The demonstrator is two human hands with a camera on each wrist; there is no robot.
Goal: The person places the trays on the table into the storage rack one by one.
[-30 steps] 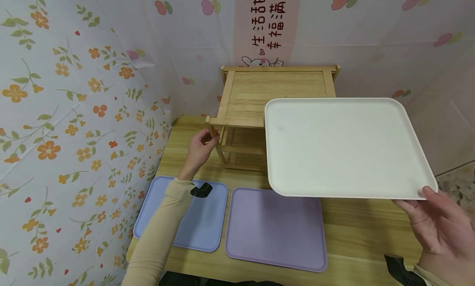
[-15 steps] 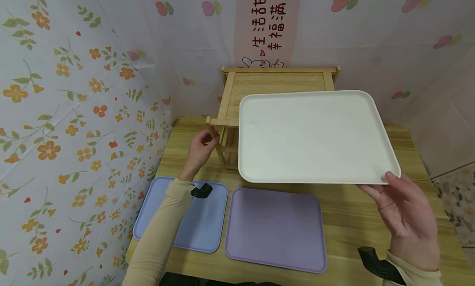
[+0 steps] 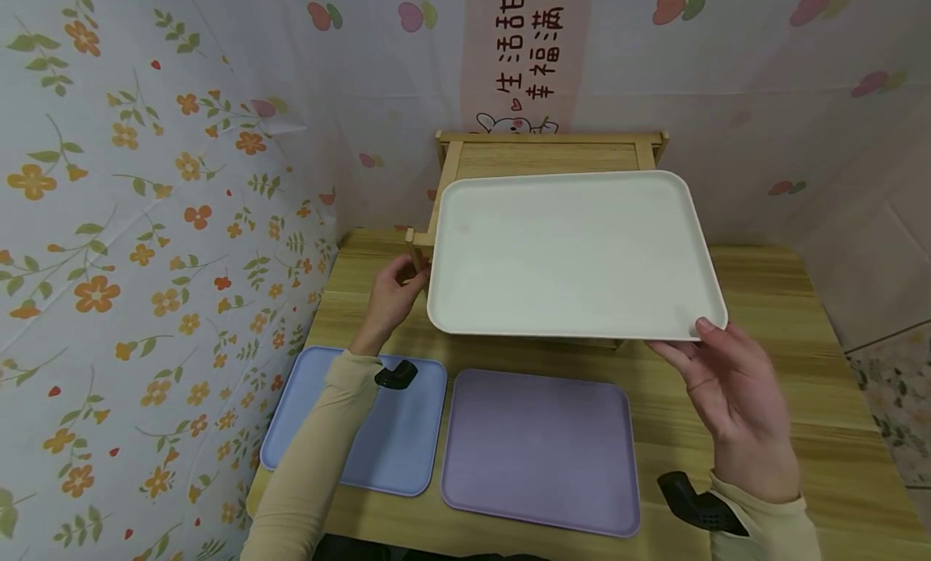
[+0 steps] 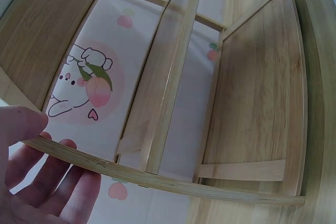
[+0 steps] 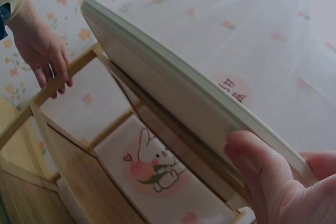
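A white rectangular tray (image 3: 575, 254) is tilted over the top of a wooden shelf rack (image 3: 553, 154), covering most of its front in the head view. My right hand (image 3: 742, 399) pinches the tray's near right corner, thumb on top and fingers beneath. In the right wrist view the tray (image 5: 173, 77) appears edge-on, close above the rack's top board. My left hand (image 3: 393, 298) grips the rack's front left post. From the left wrist view, that hand (image 4: 47, 177) has its thumb on one side of the post (image 4: 157, 179) and its fingers on the other.
A blue tray (image 3: 393, 440) lies on the wooden table (image 3: 727, 432) under my left forearm. Beside it lies a purple tray (image 3: 541, 456). Behind the rack hangs a patterned cloth (image 3: 727, 76), and a floral cloth (image 3: 160, 302) covers the left side.
My right hand has carried the white tray leftward and slightly away from me, from the rack's right side to over the rack. My left hand keeps its place on the post.
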